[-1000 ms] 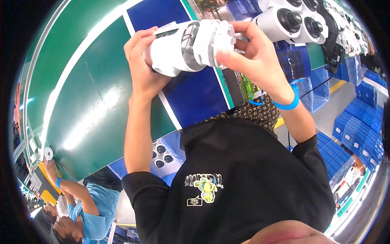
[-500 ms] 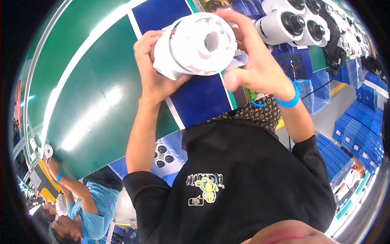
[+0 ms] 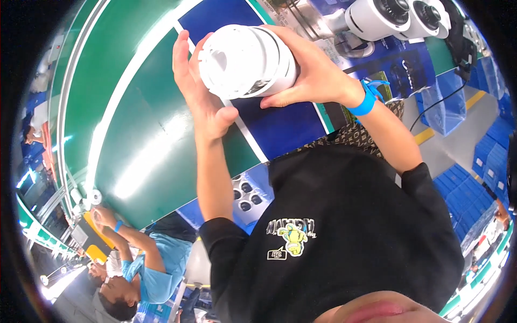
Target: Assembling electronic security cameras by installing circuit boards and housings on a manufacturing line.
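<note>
A white, round security camera housing (image 3: 242, 62) is held up over the bench, its ridged, brightly lit end turned to the left. My right hand (image 3: 312, 70) grips its right end, fingers behind it and thumb along the near lower side. At its left end is my left hand (image 3: 199, 91), open, with the fingers raised and the thumb standing away from the housing. Whether the left palm touches it, I cannot tell. Beneath lies a dark blue mat (image 3: 269, 126) edged with white strips. Several white security cameras (image 3: 377, 19) with black lens parts stand at the upper right.
The green bench (image 3: 151, 145) curves away to the left, where a co-worker in a blue shirt (image 3: 161, 264) works. Below its edge, a blue-lined box (image 3: 253, 194) holds several dark round parts. A black cable (image 3: 436, 110) hangs at right, near blue crates (image 3: 458, 188).
The housing has turned, its open end swinging from facing me toward the left. My left hand has loosened and spread its fingers. My right hand has shifted left with the housing.
</note>
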Tool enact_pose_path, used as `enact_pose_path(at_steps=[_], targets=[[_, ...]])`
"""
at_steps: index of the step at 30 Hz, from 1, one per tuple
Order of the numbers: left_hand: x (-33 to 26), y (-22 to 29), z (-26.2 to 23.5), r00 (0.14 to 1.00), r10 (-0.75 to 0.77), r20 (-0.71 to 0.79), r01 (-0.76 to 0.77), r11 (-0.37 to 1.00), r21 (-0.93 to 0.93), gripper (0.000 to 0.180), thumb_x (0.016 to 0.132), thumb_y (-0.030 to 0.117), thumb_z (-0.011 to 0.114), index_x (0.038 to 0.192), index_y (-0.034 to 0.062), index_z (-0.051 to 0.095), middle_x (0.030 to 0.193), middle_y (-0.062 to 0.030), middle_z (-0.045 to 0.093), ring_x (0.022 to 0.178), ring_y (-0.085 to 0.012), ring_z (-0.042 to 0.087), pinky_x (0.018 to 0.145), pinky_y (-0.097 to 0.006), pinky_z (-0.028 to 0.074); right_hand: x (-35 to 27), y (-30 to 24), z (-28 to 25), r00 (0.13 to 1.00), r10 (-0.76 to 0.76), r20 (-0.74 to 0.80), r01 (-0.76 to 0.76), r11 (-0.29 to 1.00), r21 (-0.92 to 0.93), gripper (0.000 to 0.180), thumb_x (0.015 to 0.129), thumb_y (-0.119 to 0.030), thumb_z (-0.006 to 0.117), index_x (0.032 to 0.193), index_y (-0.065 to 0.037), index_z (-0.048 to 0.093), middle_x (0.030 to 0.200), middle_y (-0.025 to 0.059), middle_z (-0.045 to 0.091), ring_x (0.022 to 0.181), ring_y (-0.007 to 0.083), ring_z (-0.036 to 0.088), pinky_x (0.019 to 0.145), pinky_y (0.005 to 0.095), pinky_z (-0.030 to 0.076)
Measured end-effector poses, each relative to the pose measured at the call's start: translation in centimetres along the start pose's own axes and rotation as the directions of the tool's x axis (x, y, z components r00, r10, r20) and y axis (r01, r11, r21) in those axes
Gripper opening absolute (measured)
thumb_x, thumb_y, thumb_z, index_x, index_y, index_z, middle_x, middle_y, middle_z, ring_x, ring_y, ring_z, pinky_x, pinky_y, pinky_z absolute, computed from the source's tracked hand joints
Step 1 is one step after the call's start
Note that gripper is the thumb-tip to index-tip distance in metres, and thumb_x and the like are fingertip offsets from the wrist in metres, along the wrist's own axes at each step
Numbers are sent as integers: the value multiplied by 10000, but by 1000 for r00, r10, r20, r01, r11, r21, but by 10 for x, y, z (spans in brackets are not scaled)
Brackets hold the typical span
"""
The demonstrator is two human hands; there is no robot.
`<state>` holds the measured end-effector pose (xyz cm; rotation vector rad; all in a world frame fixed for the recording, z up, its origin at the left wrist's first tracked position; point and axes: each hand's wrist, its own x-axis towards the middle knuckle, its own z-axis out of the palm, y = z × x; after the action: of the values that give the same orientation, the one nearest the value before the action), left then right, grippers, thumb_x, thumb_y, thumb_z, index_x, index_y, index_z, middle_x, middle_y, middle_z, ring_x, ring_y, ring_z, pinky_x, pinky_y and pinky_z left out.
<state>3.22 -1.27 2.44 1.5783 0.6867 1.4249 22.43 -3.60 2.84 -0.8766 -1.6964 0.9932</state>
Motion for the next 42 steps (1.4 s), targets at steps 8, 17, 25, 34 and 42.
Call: enact_pose_path(at_steps=[8, 17, 25, 34, 42], targets=[[16, 40, -3, 891, 345, 294, -446, 782, 435, 720, 753, 506, 669, 1192, -52, 550, 1089, -232, 584, 965, -315, 606, 821, -400, 505, -9, 6, 21, 969, -221, -114, 199, 963, -183, 829, 557, -198, 861, 1272, -59, 466, 1177, 140, 552, 1111, 333, 517, 944, 405, 421], [-20, 76, 14, 933, 75, 351, -278, 770, 575, 880, 700, 419, 753, 1349, -25, 357, 1283, -233, 478, 1160, -378, 490, 931, -450, 415, -18, 21, 29, 872, -423, -247, 364, 897, -251, 764, 642, -238, 831, 1280, -70, 448, 1258, 130, 557, 1126, 331, 527, 963, 432, 406], [-20, 82, 30, 938, 297, 178, -322, 562, 762, 798, 670, 438, 813, 1203, -81, 523, 1109, -265, 599, 975, -347, 607, 791, -392, 535, -16, 17, 28, 827, -479, -294, 406, 871, -276, 683, 664, -206, 812, 1237, -55, 473, 1233, 147, 578, 1113, 337, 537, 942, 417, 426], [-4, 110, 34, 894, 314, 319, -441, 496, 748, 777, 671, 477, 800, 1142, -92, 560, 1036, -254, 607, 892, -327, 634, 699, -371, 564, -15, 20, 26, 786, -474, -398, 403, 880, -252, 799, 543, -194, 839, 1249, -73, 485, 1207, 106, 578, 1080, 319, 553, 918, 402, 468], [9, 137, 53, 964, -78, 254, -183, 496, 849, 618, 672, 198, 786, 1183, -77, 574, 1095, -212, 601, 968, -280, 619, 827, -355, 507, -18, 20, 25, 747, -553, -370, 458, 830, -318, 750, 558, -208, 798, 1234, -73, 502, 1220, 93, 581, 1092, 300, 550, 911, 399, 471]])
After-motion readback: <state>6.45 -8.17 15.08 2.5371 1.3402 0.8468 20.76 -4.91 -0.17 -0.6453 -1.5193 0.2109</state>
